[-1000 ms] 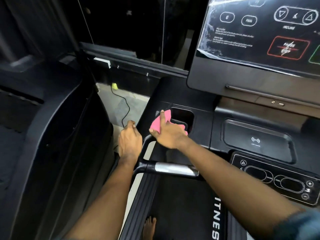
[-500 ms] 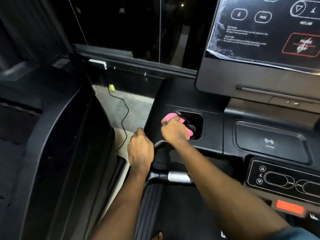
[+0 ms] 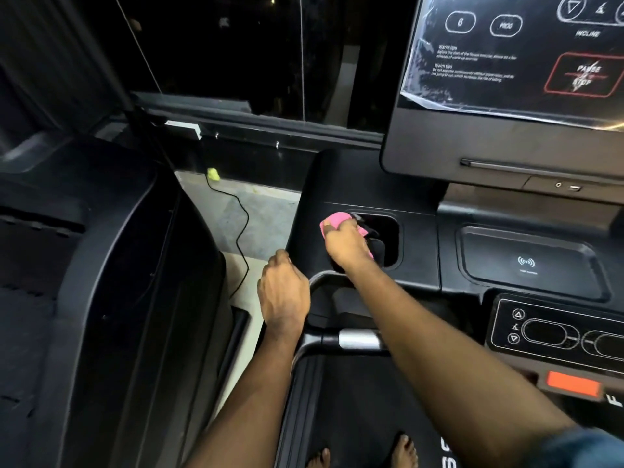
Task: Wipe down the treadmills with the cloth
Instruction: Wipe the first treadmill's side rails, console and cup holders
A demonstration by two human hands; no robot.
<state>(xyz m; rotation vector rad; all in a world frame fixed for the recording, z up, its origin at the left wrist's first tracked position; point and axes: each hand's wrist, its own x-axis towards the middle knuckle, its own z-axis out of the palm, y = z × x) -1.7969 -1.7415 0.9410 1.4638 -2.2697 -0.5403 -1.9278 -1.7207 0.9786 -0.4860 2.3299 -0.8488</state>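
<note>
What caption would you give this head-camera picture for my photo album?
The right hand holds a pink cloth at the treadmill's cup holder; the left hand is beside the console.

Dark window panes point(image 3: 236, 52) fill the far wall of a dimly lit room, one small speck of light point(image 3: 273, 0) showing at their top edge. A dark sill point(image 3: 270, 119) runs beneath them, carrying a short white strip point(image 3: 182, 129). Below lies a patch of pale floor point(image 3: 270, 211) (the brightest surface in view), crossed by a thin black cable point(image 3: 241, 231) that leads to a small yellow-green object point(image 3: 213, 174) at the wall's foot.
</note>
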